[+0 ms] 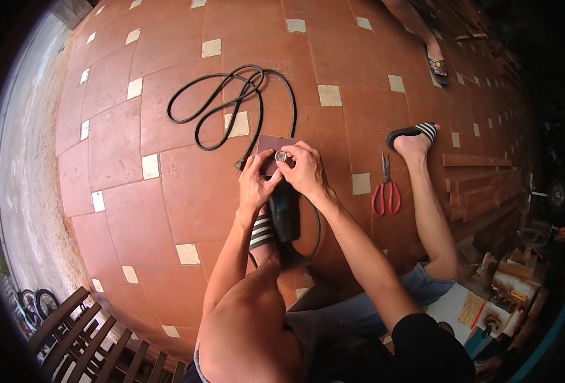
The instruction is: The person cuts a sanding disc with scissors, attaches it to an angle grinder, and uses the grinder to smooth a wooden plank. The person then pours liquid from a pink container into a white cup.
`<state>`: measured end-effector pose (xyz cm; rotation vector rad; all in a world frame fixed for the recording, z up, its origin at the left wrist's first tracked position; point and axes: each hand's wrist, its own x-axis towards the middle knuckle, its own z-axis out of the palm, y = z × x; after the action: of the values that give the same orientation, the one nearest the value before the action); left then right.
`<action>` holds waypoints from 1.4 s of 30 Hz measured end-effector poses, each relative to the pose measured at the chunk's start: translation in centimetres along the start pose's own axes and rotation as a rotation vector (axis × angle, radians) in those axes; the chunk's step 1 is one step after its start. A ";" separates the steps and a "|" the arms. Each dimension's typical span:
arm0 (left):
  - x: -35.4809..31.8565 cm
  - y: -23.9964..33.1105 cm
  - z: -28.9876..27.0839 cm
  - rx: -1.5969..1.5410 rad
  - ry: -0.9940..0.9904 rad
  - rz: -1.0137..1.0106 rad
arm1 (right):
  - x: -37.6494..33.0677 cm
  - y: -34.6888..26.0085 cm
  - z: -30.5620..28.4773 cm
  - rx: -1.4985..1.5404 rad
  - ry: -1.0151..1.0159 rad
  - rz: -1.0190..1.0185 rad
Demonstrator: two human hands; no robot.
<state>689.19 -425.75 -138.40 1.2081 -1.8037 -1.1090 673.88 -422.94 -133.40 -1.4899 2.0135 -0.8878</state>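
A small round metal piece (282,156) sits between the hands, over a reddish-brown sheet (274,143) that may be abrasive paper. The right hand (304,168) pinches the piece between thumb and index finger. The left hand (259,184) curls in from the other side with its fingertips close to the piece; I cannot tell whether they press on it or on the sheet.

To handle so small a part well, I would keep 1 hand's pinch firm on its rim and let the other steady whatever lies beneath, with wrists low so a slip drops it only a little way. Keeping it flat between the fingertips would help too, since a tilted part could easily roll off.

Just below the hands lies a dark power tool (284,210), beside the person's left striped sandal (261,231). Its black cord (293,102) loops across the tiles ahead, and the plug (238,166) lies just beside the left hand, where fingers could catch on it. Keeping it out of a socket seems wise while fingers work this close to the tool.

To the right, 1 pair of red-handled scissors (386,191) lies near the right striped sandal (415,133), apart from the hands. Farther out are wooden boards (480,185) and, at the top, another person's foot (435,56).
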 end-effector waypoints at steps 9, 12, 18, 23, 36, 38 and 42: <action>0.1 -0.2 0.4 0.017 0.021 0.012 | 0.4 0.5 2.8 -0.204 0.087 -0.119; 0.1 0.0 0.5 -0.005 0.017 0.002 | 0.7 -0.4 2.0 -0.274 0.042 -0.087; 0.0 0.0 0.2 0.002 0.043 0.014 | 0.8 -1.2 1.5 -0.369 -0.113 -0.016; 0.0 0.4 0.2 -0.007 -0.003 -0.051 | 1.0 0.0 1.5 -0.288 -0.075 -0.134; 0.1 -1.4 4.0 -0.185 0.074 -0.210 | 7.4 0.2 -1.6 0.020 -0.515 0.431; 0.4 -0.7 4.1 -0.179 0.061 -0.259 | 8.5 -1.5 -2.7 -0.306 -0.520 0.131; -1.7 -3.5 5.8 0.107 0.068 -0.269 | 10.2 -3.6 -1.0 -0.728 -0.497 -0.805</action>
<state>685.89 -423.30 -144.03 1.5695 -1.7022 -1.1135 672.47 -433.13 -130.08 -2.6839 1.3828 0.0613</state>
